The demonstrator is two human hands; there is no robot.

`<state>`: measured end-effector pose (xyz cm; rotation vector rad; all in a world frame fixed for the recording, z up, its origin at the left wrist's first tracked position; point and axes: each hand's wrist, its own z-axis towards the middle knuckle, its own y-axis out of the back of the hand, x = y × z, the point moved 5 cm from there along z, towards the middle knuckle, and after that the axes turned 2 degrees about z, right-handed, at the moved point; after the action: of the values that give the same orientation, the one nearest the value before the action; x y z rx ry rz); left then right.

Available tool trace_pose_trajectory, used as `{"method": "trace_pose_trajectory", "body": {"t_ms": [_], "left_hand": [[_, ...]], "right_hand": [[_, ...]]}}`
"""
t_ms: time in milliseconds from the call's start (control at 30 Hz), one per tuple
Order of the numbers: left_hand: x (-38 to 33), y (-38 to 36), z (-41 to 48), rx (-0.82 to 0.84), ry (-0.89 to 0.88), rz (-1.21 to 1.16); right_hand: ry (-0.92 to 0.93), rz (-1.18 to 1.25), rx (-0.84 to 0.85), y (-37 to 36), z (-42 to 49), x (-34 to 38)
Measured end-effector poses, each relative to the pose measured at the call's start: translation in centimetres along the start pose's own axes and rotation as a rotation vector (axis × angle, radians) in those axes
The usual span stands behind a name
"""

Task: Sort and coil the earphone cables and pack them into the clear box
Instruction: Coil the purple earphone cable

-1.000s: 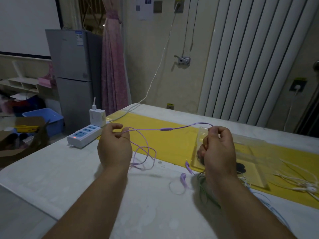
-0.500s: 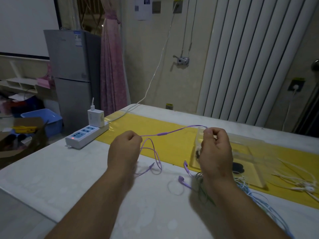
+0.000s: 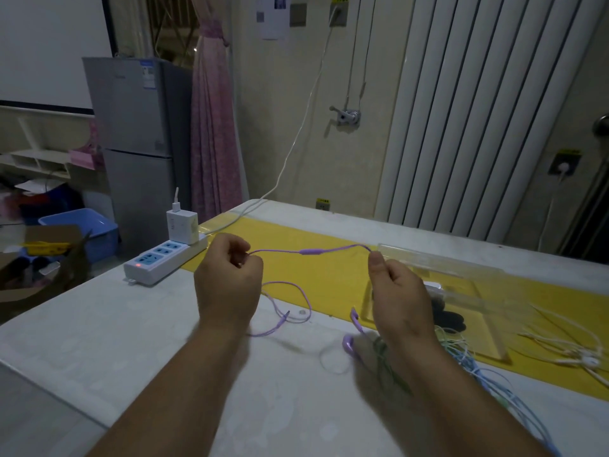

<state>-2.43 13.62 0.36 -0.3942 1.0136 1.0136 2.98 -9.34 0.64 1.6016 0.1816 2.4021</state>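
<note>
A purple earphone cable (image 3: 309, 252) with an inline remote stretches between my two raised hands. My left hand (image 3: 227, 282) grips one end of that span, and a purple loop with the plug hangs below it onto the table. My right hand (image 3: 397, 296) pinches the other end between thumb and forefinger; the purple earbuds (image 3: 350, 343) dangle beneath it. The clear box (image 3: 474, 291) lies open on the yellow runner just behind my right hand, with a dark item inside.
Blue and green earphone cables (image 3: 478, 367) are tangled on the table under my right forearm. White earphones (image 3: 580, 356) lie at the far right on the yellow runner (image 3: 323, 278). A white power strip (image 3: 161, 260) with a charger sits at the left edge.
The left hand has moved right, toward the right hand, shortening the taut span of purple cable. The hanging loop under it has shrunk and shifted right. The right hand stayed near the box.
</note>
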Motion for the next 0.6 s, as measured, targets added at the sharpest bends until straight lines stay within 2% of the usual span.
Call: {"method": "trace_pose_trajectory", "body": {"t_ms": [133,233,300,400,467,600], "left_hand": [[-0.1,-1.0,0.0,0.156,0.002,-0.188],[-0.2,-1.6,-0.3,0.247,0.064,-0.395],[-0.3,-2.0,-0.4,0.295,0.089,-0.445],[0.0,-2.4,-0.5,0.331,0.088,-0.37],[-0.1,-2.6,-0.6,0.357,0.042,-0.249],[-0.5,-3.0,-1.1,0.44,-0.018,-0.185]], "right_hand": [[-0.111,0.121,0.05,-0.3,0.1,-0.2],[-0.069,0.156,0.058,-0.3,0.2,0.0],[-0.055,0.184,0.044,-0.4,0.2,-0.1],[-0.03,0.176,0.075,-0.9,0.1,-0.3],[0.03,0.057,0.083,-0.9,-0.2,-0.1],[0.057,-0.029,0.024,-0.6,-0.5,0.1]]}}
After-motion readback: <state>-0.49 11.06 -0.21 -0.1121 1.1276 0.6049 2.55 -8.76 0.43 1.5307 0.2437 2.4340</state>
